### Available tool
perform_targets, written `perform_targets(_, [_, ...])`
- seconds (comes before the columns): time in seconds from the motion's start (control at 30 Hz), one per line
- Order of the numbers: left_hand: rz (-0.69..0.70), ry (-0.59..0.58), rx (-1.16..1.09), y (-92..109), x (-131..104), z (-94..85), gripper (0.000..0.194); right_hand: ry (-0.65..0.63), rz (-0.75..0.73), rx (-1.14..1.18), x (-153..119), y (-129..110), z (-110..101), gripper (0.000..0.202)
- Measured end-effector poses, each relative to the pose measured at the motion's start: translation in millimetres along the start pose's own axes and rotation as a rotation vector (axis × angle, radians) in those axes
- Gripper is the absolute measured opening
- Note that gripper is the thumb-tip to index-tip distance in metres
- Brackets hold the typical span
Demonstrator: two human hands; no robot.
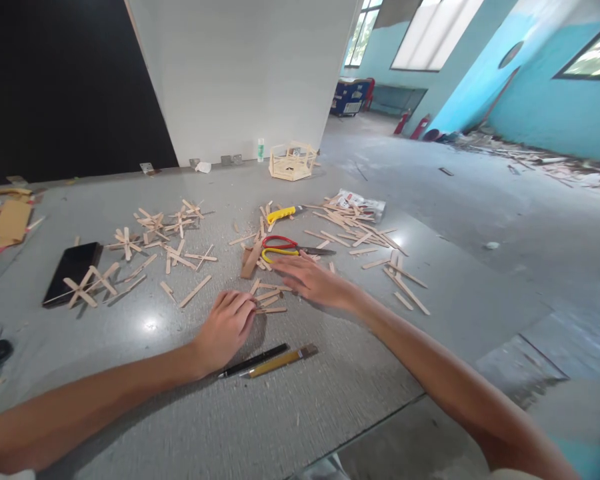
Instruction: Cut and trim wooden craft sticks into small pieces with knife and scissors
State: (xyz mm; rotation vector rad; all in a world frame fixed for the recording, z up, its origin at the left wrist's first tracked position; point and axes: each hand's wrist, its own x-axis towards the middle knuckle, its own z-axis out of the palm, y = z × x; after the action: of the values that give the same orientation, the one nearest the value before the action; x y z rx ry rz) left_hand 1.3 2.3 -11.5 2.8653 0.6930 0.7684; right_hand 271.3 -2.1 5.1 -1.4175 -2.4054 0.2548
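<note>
My left hand (227, 328) is low over the table's middle, its fingers curled together at the ends of several short wooden craft sticks (271, 311). A craft stick seems to be between those fingers, though the fingertips are partly hidden. My right hand (316, 279) reaches in from the right with fingers stretched out flat, just in front of scissors (280, 252) with red and yellow handles. It lies over some stick pieces and grips nothing visible. Beside the scissors is a brown strip of cardboard (251, 260). Nearer me lie a black pen (255, 361) and a yellow-handled cutter (279, 362).
Crossed stick assemblies (126, 243) spread over the left, some on a black phone (73, 273). Behind stand a hexagonal stick frame (293, 163) and a small bottle (261, 150). A yellow-handled knife (282, 214) lies near loose sticks (347, 217) and a plastic bag (375, 207).
</note>
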Motion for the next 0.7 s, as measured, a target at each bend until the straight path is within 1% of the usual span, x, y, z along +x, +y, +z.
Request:
perform_targets(0.07, [-0.003,-0.006,0.002,0,0,-0.1,0.014,-0.003,-0.041,-0.006,1,-3,6,0.040])
perform_targets(0.17, [-0.007,-0.013,0.004,0,0,-0.5,0.014,0.018,-0.050,-0.016,1,-2,11,0.041])
perform_targets(0.3, [-0.003,-0.014,-0.007,0,0,-1.0,0.013,0.017,-0.035,-0.045,1,2,14,0.045])
perform_targets(0.4, [0.002,-0.010,-0.002,0,0,-1.5,0.015,0.038,-0.075,-0.058,0,2,14,0.045])
perform_targets(0.5, [-0.003,-0.012,0.008,0,1,-1.7,0.015,0.027,-0.158,-0.079,0,-6,12,0.043])
perform_targets(0.63, [-0.012,-0.005,0.009,0,1,-0.7,0.014,0.004,-0.283,-0.145,0,-25,9,0.039])
perform_targets(0.7, [-0.009,0.012,-0.008,0,1,-0.1,0.015,0.013,-0.318,-0.179,0,-33,7,0.036])
